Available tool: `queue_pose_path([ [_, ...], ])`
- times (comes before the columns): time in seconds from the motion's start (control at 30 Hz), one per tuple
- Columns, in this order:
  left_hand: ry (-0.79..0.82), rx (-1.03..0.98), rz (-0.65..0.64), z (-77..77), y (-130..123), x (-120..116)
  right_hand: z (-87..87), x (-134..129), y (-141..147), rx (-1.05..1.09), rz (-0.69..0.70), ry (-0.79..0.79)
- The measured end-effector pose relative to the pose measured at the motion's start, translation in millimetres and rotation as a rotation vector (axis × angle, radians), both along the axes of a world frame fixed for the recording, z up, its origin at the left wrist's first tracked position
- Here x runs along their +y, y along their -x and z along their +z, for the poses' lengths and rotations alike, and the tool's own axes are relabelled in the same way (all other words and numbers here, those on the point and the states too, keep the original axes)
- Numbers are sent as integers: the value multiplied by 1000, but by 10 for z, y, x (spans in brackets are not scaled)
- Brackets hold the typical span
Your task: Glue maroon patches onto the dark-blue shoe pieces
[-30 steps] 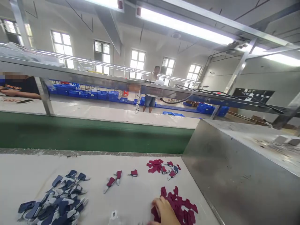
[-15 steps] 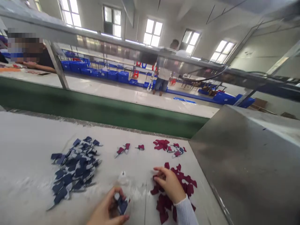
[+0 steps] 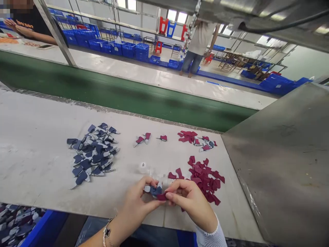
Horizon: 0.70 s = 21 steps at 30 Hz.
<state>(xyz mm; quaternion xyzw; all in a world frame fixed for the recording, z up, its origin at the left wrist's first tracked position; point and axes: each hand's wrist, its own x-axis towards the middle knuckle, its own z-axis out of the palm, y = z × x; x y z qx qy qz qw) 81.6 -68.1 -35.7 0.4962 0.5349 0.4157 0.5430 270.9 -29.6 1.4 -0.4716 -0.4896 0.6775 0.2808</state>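
Fingers (image 3: 175, 196) partly hide the held navy piece (image 3: 156, 191).

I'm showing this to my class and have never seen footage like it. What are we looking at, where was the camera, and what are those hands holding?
A camera worn on a person's head took this picture, looking down at their own hands. The left hand pinches a navy piece, and the right hand holds a dark red piece against it. On the pale table lie a pile of navy pieces and a pile of dark red pieces. Beyond the table runs a green belt.
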Motion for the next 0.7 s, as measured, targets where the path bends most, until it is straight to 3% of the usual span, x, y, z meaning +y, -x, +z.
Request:
queue_pose_path([
  [0.13, -65, 130, 19, -48, 25, 1, -14, 1, 81, 28, 10, 49],
  [0.47, -239, 237, -129, -50, 182, -56, 47, 74, 83, -18, 52, 84],
  [0.7, -369, 276, -126, -57, 203, -53, 70, 108, 86, -48, 71, 86],
])
